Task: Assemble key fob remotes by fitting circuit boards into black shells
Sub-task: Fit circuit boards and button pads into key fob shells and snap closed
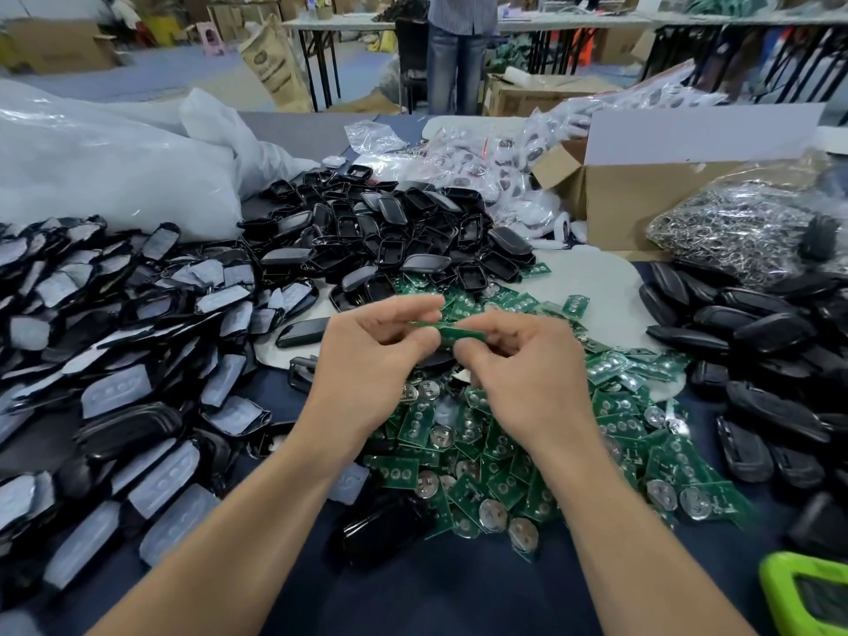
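Both my hands meet above the middle of the table and pinch one green circuit board between them. My left hand holds its left end with thumb and fingertips. My right hand grips its right end, fingers curled. Something dark, perhaps a black shell, shows just under the board, mostly hidden by my fingers. Under my hands spreads a heap of green circuit boards with round metal battery contacts. A pile of empty black shells lies behind it.
Shells with grey button pads cover the left side. More black shells lie right. A cardboard box, a bag of metal rings, a white bag stand behind. A green device sits bottom right. A person stands beyond.
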`<state>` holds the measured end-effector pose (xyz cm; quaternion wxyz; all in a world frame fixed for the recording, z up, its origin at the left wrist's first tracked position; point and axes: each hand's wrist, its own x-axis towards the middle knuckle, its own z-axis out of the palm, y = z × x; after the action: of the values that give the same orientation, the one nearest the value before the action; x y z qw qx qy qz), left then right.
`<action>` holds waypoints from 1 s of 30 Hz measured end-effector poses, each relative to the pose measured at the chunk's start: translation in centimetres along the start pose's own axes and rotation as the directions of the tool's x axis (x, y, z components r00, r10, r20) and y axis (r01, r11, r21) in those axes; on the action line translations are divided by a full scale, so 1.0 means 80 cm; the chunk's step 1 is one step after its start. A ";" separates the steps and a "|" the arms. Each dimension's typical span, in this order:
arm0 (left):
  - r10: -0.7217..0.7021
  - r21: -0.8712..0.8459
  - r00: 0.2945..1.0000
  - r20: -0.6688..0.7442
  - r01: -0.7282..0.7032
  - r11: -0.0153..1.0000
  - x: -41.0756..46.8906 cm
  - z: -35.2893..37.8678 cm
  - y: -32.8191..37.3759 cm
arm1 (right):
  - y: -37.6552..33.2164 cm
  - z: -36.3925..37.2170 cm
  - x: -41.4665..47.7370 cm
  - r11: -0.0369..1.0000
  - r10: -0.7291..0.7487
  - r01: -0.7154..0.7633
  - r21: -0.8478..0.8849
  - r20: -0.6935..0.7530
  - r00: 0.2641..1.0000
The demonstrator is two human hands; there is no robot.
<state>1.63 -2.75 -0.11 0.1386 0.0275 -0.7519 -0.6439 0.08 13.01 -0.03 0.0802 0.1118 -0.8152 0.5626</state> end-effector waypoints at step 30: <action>-0.036 0.403 0.999 0.022 0.024 0.915 -0.003 -0.001 -0.005 | 0.003 -0.006 0.008 0.936 0.202 -0.138 0.322 -0.172 0.964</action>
<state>1.81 -2.83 -0.50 0.1094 0.0577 -0.8698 -0.4777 -0.58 13.48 0.07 0.0952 -0.0061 -0.7118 0.6959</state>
